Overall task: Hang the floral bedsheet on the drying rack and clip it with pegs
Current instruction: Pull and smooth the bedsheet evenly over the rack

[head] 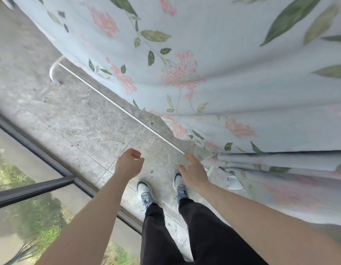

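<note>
The floral bedsheet [213,60] fills the upper and right part of the frame, draped over the drying rack, whose thin white rail [116,104] runs bare from a curved end at the upper left down toward the lower centre. Lower right, the sheet bunches into folds that sag toward the concrete floor [74,119].

The right hand [192,172] sits at the lower centre, just where the rail meets the gathered edge of the sheet; its fingers [186,159] are loosely spread and seem to touch the rail or cloth there, though a firm grip cannot be made out. The left hand [129,165], just left of it, hovers over the floor with fingers loosely curled and holding nothing. No pegs are visible.

The step in hand looks like spreading the sheet along the bare rail. To do it well, the person would likely take the bunched edge in both hands, draw it up and leftward along the rail so the folds flatten, and lift the sagging part off the floor before clipping. Pulling evenly should keep the sheet from sliding off the far side.
</note>
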